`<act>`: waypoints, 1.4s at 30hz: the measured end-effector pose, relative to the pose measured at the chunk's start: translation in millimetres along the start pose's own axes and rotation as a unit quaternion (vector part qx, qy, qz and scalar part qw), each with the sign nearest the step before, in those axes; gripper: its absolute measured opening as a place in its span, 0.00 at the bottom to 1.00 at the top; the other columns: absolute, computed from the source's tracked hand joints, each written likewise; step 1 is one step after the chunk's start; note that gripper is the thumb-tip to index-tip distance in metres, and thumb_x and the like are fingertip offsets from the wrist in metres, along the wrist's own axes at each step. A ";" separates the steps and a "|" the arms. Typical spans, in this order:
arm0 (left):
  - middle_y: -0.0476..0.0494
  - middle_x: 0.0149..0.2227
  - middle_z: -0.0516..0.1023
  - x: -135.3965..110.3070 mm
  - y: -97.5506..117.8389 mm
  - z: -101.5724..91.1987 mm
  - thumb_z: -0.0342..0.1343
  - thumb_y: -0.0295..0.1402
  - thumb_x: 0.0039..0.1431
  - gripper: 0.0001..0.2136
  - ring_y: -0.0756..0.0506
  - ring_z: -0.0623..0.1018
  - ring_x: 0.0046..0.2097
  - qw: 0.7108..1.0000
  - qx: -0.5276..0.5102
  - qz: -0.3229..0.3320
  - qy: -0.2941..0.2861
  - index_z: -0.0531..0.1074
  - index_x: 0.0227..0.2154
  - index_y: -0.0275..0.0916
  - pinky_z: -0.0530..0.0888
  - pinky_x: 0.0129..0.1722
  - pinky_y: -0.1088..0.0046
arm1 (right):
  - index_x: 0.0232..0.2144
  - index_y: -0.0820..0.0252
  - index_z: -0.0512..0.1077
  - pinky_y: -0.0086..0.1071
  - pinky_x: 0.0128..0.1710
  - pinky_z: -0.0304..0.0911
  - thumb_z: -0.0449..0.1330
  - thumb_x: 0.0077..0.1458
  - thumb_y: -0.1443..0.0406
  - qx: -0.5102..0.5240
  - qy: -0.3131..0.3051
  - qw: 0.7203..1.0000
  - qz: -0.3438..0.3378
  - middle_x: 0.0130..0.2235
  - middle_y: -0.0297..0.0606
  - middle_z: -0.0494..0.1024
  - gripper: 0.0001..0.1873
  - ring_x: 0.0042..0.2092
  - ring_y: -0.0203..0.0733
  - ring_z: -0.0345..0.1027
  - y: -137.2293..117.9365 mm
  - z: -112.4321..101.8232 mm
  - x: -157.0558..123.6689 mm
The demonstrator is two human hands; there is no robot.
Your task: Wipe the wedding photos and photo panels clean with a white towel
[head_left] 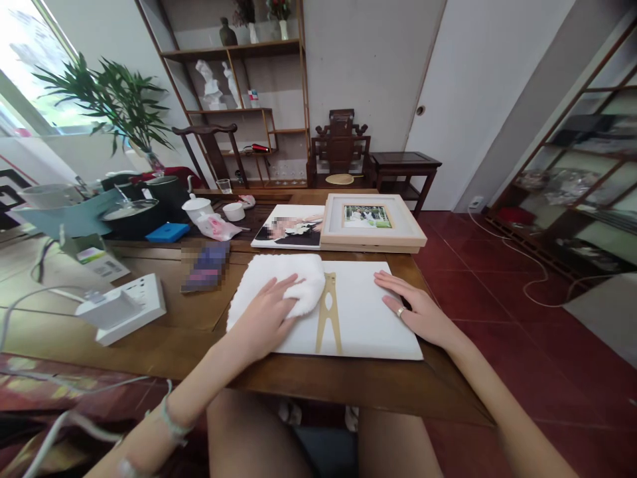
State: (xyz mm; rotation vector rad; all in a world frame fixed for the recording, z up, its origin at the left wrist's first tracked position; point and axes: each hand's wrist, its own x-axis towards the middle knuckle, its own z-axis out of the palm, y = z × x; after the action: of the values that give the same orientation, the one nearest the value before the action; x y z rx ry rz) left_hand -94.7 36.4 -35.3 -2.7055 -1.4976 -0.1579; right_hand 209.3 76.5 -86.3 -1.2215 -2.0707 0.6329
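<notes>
A flat white board (363,312) lies near the table's front edge. A gold-coloured A-shaped stand leg (329,312) lies flat on its surface. On the board's left part rests a fluffy white cloth (269,272), overhanging its left side. My left hand (273,309) presses on this cloth, with some of it bunched up by the fingers. My right hand (413,305), wearing a ring, lies at the board's right edge; its fingers are stretched out and it grips nothing.
Behind the board are a light wood picture frame (418,232) and a photo print (279,229). A power strip (149,302), a blurred dark packet (205,265), a blue box (168,232), a white teapot (197,207) and a black pot (130,218) stand on the left.
</notes>
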 end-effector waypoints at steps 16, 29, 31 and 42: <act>0.45 0.63 0.57 17.9 -26.2 -4.6 0.49 0.23 0.55 0.11 0.39 0.53 0.65 0.998 0.036 0.032 -0.043 0.76 0.34 0.38 0.55 0.61 0.50 | 0.55 0.50 0.66 0.50 0.63 0.47 0.52 0.59 0.61 0.011 0.002 1.000 -0.007 0.60 0.36 0.65 0.21 0.63 0.48 0.53 3.0 0.2 -0.4; 0.46 0.64 0.54 -23.9 -5.8 3.7 0.53 0.22 0.52 0.08 0.34 0.55 0.64 0.994 0.077 0.072 -0.001 0.75 0.23 0.37 0.58 0.61 0.54 | 0.55 0.50 0.66 0.50 0.63 0.48 0.53 0.59 0.61 0.004 0.001 1.000 -0.005 0.60 0.35 0.64 0.21 0.63 0.48 0.53 2.7 -0.4 -0.8; 0.40 0.64 0.54 -45.5 11.8 7.2 0.52 0.21 0.52 0.08 0.35 0.55 0.64 0.992 0.081 0.078 0.047 0.73 0.21 0.35 0.58 0.62 0.57 | 0.55 0.49 0.66 0.50 0.63 0.48 0.53 0.59 0.60 0.001 0.001 1.000 -0.006 0.60 0.34 0.64 0.21 0.63 0.48 0.53 3.9 0.0 -1.0; 0.34 0.63 0.56 -27.0 -15.7 0.4 0.53 0.25 0.54 0.06 0.34 0.56 0.64 0.999 0.035 0.033 -0.007 0.75 0.27 0.35 0.60 0.61 0.56 | 0.55 0.50 0.65 0.50 0.63 0.47 0.52 0.59 0.60 -0.003 -0.010 1.000 0.002 0.61 0.35 0.63 0.21 0.63 0.48 0.52 3.9 -1.4 -0.3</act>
State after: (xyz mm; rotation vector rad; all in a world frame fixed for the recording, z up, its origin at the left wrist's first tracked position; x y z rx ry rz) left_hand -122.3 22.0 -38.9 -2.7033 -1.3867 -0.0825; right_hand 212.6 78.1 -88.1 -1.2279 -2.0875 0.6434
